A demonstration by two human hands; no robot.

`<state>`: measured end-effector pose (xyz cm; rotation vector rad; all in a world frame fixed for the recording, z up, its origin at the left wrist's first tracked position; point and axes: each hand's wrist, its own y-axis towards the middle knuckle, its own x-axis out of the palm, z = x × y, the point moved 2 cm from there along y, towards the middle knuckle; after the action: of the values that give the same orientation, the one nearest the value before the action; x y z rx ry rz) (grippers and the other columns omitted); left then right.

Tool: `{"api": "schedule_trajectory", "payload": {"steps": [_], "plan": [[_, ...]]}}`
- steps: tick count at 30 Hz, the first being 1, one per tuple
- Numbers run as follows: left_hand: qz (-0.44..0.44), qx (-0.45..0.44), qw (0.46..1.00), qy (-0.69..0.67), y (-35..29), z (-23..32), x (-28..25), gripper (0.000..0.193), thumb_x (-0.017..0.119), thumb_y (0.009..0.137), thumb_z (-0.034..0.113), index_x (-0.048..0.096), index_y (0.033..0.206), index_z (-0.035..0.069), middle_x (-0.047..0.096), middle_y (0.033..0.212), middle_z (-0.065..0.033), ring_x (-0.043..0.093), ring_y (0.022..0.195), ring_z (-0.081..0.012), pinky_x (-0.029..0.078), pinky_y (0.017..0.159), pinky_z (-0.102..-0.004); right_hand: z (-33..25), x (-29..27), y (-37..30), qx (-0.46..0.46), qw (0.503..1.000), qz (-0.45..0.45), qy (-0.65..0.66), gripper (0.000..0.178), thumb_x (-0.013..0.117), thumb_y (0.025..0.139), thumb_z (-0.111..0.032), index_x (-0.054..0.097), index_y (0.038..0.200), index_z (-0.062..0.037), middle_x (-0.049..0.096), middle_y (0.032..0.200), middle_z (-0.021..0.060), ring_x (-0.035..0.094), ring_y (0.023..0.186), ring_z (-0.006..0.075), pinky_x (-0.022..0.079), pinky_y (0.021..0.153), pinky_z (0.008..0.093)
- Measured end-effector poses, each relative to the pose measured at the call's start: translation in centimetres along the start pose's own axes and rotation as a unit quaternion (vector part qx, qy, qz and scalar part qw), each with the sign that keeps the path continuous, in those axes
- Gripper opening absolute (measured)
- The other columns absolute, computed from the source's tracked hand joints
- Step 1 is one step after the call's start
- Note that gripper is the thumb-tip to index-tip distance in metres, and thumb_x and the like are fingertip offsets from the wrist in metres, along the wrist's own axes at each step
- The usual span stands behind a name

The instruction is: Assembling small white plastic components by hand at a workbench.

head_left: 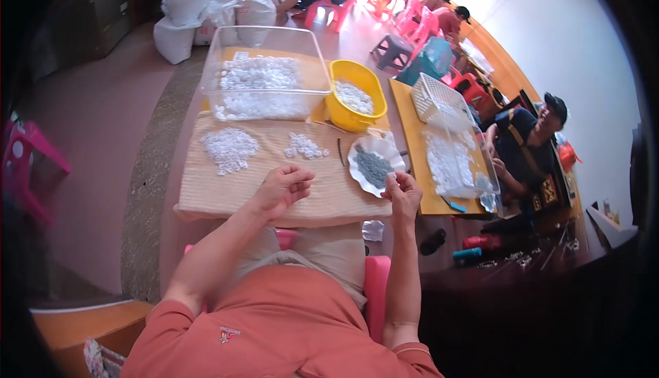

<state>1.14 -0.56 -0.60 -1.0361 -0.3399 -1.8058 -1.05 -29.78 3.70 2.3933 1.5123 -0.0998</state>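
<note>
A table covered with a ribbed beige cloth (329, 204) stands before the seated person. The right hand (403, 192), at the near right edge of a wavy white dish (355, 170), pinches a small white piece (392, 176) between thumb and fingers. The left hand (285, 191) is above the cloth, its fingers curled in and the grip narrow; I cannot tell whether it holds anything.

The dish holds small grey bits (371, 168). Left of it lie a thin dark stick (340, 151) and 2 piles of white rings: a small pile (306, 146) and, farther left, a large pile (228, 150). Behind them, a clear box (322, 69) with white pieces in it stands next to a yellow tub (347, 121) that holds more.

To the right, a wooden table (429, 204) bears a white basket (439, 100) and a clear tray of white pieces (447, 162); a person in a dark cap (525, 144) sits at its far side. White sacks (195, 7) are stacked beyond the clear box. Pink chairs (338, 2), a grey stool (392, 52) and other seated people fill the bright back of the room.
</note>
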Motion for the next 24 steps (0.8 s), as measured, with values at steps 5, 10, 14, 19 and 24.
{"api": "schedule_trajectory", "payload": {"steps": [5,10,14,19,24], "plan": [[0.011,-0.001,1.0,0.009,-0.1,-0.4,0.6,0.007,0.064,0.089,0.013,0.058,0.089,0.009,0.066,0.086,-0.002,0.063,0.075,-0.0086,0.056,0.068,-0.0251,2.0,-4.9,-0.9,-0.026,0.998,0.057,0.002,0.018,0.068,0.087,-0.015,0.064,0.096,-0.0009,0.06,0.072,-0.0007,0.054,0.055,0.0056,0.049,0.05,0.0212],[0.004,0.0,1.0,0.028,0.1,-0.8,0.5,0.004,0.061,0.091,0.013,0.058,0.09,0.01,0.066,0.088,-0.0025,0.063,0.075,-0.0096,0.056,0.068,-0.0249,0.6,-6.4,-2.0,0.017,0.997,0.066,0.023,0.018,0.068,0.087,-0.016,0.064,0.096,-0.0013,0.06,0.072,-0.0005,0.054,0.055,0.0057,0.049,0.051,0.0211],[0.011,0.0,0.999,0.037,0.1,-0.8,1.0,0.006,0.063,0.09,0.013,0.059,0.09,0.009,0.067,0.089,-0.0037,0.063,0.075,-0.0101,0.055,0.069,-0.0255,0.7,-6.2,-2.7,0.042,0.995,0.086,0.033,0.018,0.068,0.087,-0.016,0.064,0.097,-0.0014,0.06,0.073,-0.0002,0.054,0.056,0.0059,0.05,0.051,0.0213],[0.011,0.01,0.999,0.03,0.0,-0.9,0.4,0.005,0.063,0.09,0.012,0.059,0.09,0.009,0.068,0.09,-0.0051,0.064,0.075,-0.0104,0.056,0.069,-0.026,0.4,-4.6,-3.4,0.072,0.993,0.075,0.057,0.017,0.068,0.086,-0.014,0.064,0.096,-0.0009,0.061,0.075,-0.0001,0.055,0.058,0.0056,0.051,0.052,0.0218],[0.024,0.001,0.999,0.037,-0.2,-1.0,1.1,0.005,0.063,0.09,0.012,0.058,0.089,0.009,0.068,0.09,-0.0051,0.063,0.075,-0.0102,0.056,0.068,-0.0252,1.8,-4.7,-3.8,0.082,0.995,0.05,0.034,0.017,0.068,0.086,-0.012,0.064,0.097,-0.0001,0.06,0.075,0.0,0.055,0.058,0.0051,0.052,0.051,0.0217]]}}
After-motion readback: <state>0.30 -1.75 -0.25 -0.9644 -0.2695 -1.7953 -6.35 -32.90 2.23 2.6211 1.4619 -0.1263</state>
